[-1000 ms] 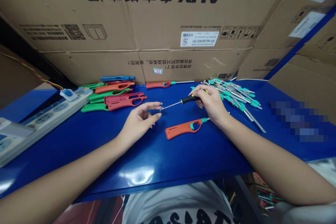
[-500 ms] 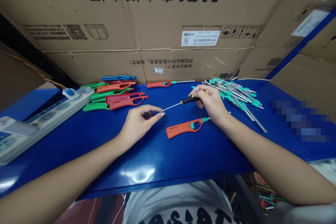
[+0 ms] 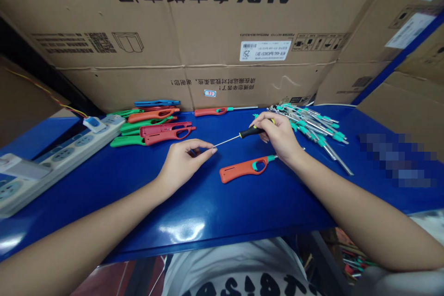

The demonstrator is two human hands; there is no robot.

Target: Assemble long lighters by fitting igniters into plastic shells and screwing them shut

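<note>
Here's the screwdriver, mid-view above the blue table, and clock hours run from it. The right hand, at three o'clock, has its grip wrapped on the black-and-yellow handle. The thin shaft slants toward eight, and there's the left hand, its grip pinching the tip between thumb and fingertips!

Down at six lies an orange lighter, flat on the table, teal trigger showing, its metal nozzle running behind the right wrist. Around eleven, another orange lighter sits near the cardboard, whose big AUX lettering is upside down. Look to nine: a heap of lighter casings in red, green, orange and blue, with a white power strip farther out. And past the right hand at three, a jumble of metal nozzles with teal fittings!
</note>
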